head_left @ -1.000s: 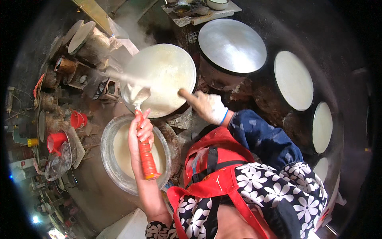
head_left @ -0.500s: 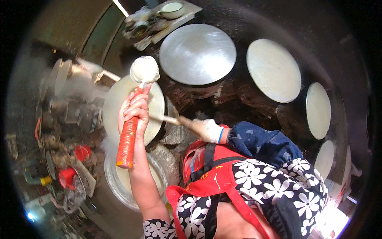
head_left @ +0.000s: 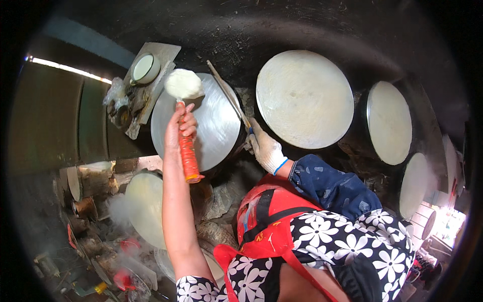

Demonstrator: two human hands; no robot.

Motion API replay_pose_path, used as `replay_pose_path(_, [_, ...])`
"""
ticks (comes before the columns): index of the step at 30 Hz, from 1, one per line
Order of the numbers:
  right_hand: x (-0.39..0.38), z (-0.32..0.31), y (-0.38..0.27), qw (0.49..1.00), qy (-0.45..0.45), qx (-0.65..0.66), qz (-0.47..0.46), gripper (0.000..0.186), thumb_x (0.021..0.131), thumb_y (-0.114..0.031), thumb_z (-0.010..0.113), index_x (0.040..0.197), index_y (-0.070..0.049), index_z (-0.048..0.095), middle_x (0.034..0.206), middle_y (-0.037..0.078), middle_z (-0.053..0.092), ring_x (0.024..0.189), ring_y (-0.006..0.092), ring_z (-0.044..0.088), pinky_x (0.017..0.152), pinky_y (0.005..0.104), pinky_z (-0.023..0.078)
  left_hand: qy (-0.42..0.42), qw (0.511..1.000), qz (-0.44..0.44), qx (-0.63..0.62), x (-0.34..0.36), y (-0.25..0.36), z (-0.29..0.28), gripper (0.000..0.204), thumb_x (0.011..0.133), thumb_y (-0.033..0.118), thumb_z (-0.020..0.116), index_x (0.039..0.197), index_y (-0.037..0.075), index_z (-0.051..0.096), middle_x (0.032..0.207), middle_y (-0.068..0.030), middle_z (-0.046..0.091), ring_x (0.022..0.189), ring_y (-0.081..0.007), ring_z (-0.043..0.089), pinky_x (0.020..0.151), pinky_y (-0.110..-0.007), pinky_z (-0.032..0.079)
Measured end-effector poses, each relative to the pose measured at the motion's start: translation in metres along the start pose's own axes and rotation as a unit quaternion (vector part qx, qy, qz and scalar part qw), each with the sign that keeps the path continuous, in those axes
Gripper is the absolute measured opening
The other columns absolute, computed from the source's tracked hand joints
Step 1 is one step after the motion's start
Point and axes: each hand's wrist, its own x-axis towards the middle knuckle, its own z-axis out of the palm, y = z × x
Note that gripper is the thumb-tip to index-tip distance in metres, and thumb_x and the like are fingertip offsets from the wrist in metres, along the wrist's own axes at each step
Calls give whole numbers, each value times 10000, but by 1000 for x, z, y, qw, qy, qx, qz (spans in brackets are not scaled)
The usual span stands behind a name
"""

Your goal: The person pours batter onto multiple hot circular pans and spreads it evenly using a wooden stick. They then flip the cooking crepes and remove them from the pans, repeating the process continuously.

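My left hand (head_left: 182,122) grips the red-orange wrapped handle (head_left: 188,161) of a ladle, whose head (head_left: 182,84) is heaped with creamy white batter. It is held above a bare, shiny metal griddle (head_left: 216,143). My right hand (head_left: 265,147), in a white knit glove, is closed on a long, thin flat stick (head_left: 225,89) that lies along or just above the griddle's right edge. To the right is a large griddle (head_left: 304,98) covered in pale batter. Behind my left forearm is another coated griddle (head_left: 143,206) with steam around it.
More pale-coated griddles (head_left: 389,122) curve down the right. A board (head_left: 167,50) at upper left holds a white mug (head_left: 145,69) and clutter. A bowl of batter (head_left: 216,269) is partly hidden below my left arm. Red containers (head_left: 123,280) stand at lower left among clutter.
The view has swung toward the bare griddle. The batter-filled ladle and the stick moved from over the coated griddle above the batter bowl to this bare one; both hands still grip them.
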Motion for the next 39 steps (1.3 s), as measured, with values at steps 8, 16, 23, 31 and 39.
replay_pose_path(8, [-14, 6, -15, 987, -85, 41, 128, 608, 1093, -185, 525, 1653, -49, 331, 1119, 336, 682, 1027, 491, 683, 867, 501, 538, 209, 912, 85, 342, 45, -27, -22, 159, 1037, 188, 668, 1089, 71, 573, 739, 2, 522, 540, -93, 473, 427, -272, 399])
replay_pose_path(16, [-9, 42, -28, 979, -138, -6, 151, 603, 1075, -137, 522, 1647, -110, 333, 1005, 276, 707, 929, 420, 739, 744, 502, 545, 225, 774, 157, 571, 61, -6, -42, 207, 955, 124, 652, 1141, 72, 577, 778, -62, 607, 506, -169, 583, 441, -349, 491])
replay_pose_path(23, [0, 12, -19, 986, -136, 7, 95, 606, 1090, -216, 523, 1645, -65, 331, 1059, 298, 694, 942, 477, 700, 801, 531, 554, 284, 533, 208, 769, 70, 8, -67, 488, 864, 161, 686, 1339, 60, 639, 1065, -203, 759, 957, -396, 745, 878, -487, 576])
replay_pose_path(31, [-7, 30, -9, 984, -132, -19, 121, 636, 1076, -188, 549, 1659, -73, 323, 991, 233, 701, 847, 412, 697, 727, 506, 546, 308, 516, 213, 770, 52, -17, -69, 508, 868, 154, 668, 1372, 94, 636, 1131, -217, 759, 1065, -438, 723, 947, -499, 552])
replay_pose_path(39, [10, 55, -42, 976, -211, -31, 53, 634, 1062, -215, 566, 1634, -89, 324, 950, 255, 723, 829, 455, 744, 689, 553, 561, 360, 515, 218, 747, -5, -11, -87, 531, 874, 137, 654, 1401, 88, 613, 1163, -230, 749, 1091, -452, 712, 967, -502, 550])
